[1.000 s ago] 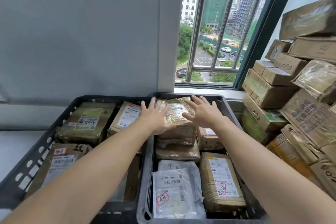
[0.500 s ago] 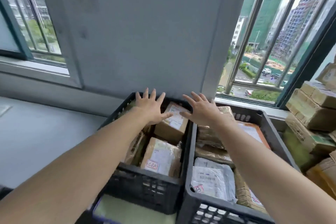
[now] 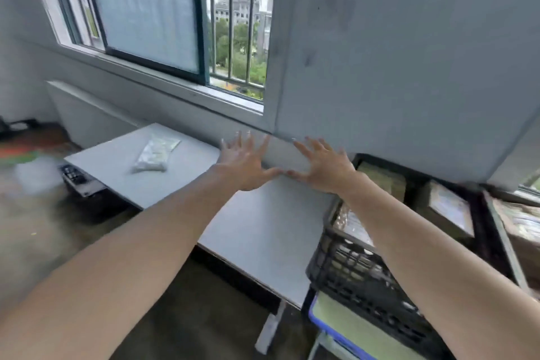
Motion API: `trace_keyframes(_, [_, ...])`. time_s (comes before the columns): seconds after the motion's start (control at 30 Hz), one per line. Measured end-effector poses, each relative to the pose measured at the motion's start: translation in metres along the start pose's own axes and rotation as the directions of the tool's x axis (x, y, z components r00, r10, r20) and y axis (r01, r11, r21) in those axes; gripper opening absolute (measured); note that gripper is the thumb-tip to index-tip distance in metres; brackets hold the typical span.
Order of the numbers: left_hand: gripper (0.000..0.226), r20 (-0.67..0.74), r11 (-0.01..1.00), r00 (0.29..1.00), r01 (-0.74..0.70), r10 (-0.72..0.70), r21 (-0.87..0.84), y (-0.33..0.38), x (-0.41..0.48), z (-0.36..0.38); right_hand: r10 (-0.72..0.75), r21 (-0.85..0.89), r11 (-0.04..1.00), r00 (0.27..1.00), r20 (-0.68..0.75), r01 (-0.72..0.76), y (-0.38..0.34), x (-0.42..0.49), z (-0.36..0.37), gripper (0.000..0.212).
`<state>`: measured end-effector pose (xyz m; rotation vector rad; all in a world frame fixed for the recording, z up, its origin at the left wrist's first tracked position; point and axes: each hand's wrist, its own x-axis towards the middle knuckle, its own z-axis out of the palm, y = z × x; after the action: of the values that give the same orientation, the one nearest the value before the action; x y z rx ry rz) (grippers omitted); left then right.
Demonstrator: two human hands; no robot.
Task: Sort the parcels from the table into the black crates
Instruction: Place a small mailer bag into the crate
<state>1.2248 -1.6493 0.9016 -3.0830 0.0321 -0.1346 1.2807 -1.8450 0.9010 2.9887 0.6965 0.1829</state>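
Observation:
A single white plastic-wrapped parcel (image 3: 156, 152) lies on the far left part of the grey table (image 3: 257, 225). My left hand (image 3: 247, 165) and my right hand (image 3: 324, 168) are stretched out above the table with fingers spread, thumbs nearly touching, and hold nothing. The parcel is well to the left of both hands. At the right, a black crate (image 3: 355, 278) full of parcels stands beside the table, and a second black crate (image 3: 496, 242) of parcels is beyond it.
A grey wall pillar (image 3: 409, 67) rises behind the crates. A barred window (image 3: 233, 23) with a sill runs along the back. A blue-edged stand (image 3: 336, 327) sits under the near crate. Dark floor lies at the left and front.
My view has swung left from the crates to the table. Both hands came off the parcels in the crates and now hover empty over the table.

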Motion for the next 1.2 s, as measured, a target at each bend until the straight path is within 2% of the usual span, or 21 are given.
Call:
trace_keyframes(0.23, [0.088,0.042,0.993,0.993,0.115,-0.114,-0.001,-0.136,-0.018,0.022,-0.082,0.008,0.997,0.996,0.037,0.081,-0.128,0.06,-0.002,0.081])
trace_keyframes(0.5, [0.086,0.088,0.971,0.967,0.234,-0.238,0.054,-0.246,0.005,0.071,-0.159,0.109,0.982,0.984,0.075,0.151,-0.213,0.152,0.045,0.084])
trace_keyframes(0.67, [0.088,0.104,0.954,0.952,0.276,-0.288,0.114,-0.318,0.057,0.1,-0.209,0.142,0.97,0.976,0.057,0.199,-0.258,0.241,0.086,0.081])
trace_keyframes(0.9, [0.087,0.214,0.947,0.924,0.298,-0.317,0.119,-0.407,0.149,0.128,-0.153,0.315,0.944,0.976,0.154,0.099,-0.299,0.353,0.154,0.077])
trace_keyframes(1.2, [0.088,0.334,0.953,0.894,0.299,-0.299,0.05,-0.493,0.23,0.2,-0.076,0.39,0.92,0.957,0.281,-0.042,-0.342,0.454,0.223,0.075])
